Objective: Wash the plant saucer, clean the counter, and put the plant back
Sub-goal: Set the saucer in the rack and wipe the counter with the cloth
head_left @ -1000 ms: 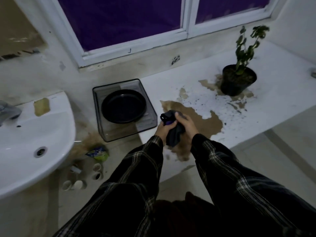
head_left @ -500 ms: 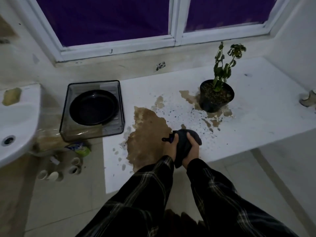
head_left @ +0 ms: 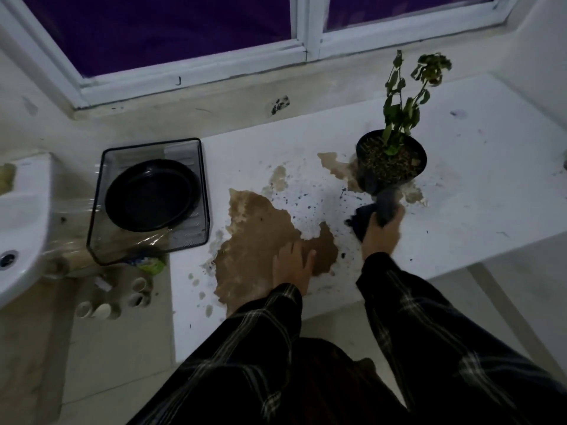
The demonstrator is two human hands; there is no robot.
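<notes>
On the white counter (head_left: pixel 478 191) a big brown spill (head_left: pixel 260 237) spreads near the front edge, with dark soil specks and smaller stains toward the black plant pot (head_left: pixel 391 162). My right hand (head_left: pixel 382 233) grips a dark cloth (head_left: pixel 382 205) right in front of the pot, the cloth touching the pot's base. My left hand (head_left: pixel 293 265) lies flat, fingers straight, on the brown spill. The black saucer (head_left: pixel 150 194) sits inside a dark mesh tray (head_left: pixel 196 237) at the counter's left end.
A white sink (head_left: pixel 21 228) stands at the left. Small cups (head_left: pixel 135 291) and a green packet (head_left: pixel 150 265) lie on the floor below the tray. A window runs along the back wall. Tiled floor lies in front of the counter.
Both hands held the cloth together before. Now my right hand alone has carried it right to the pot's base, and my left hand has let go and rests flat on the spill.
</notes>
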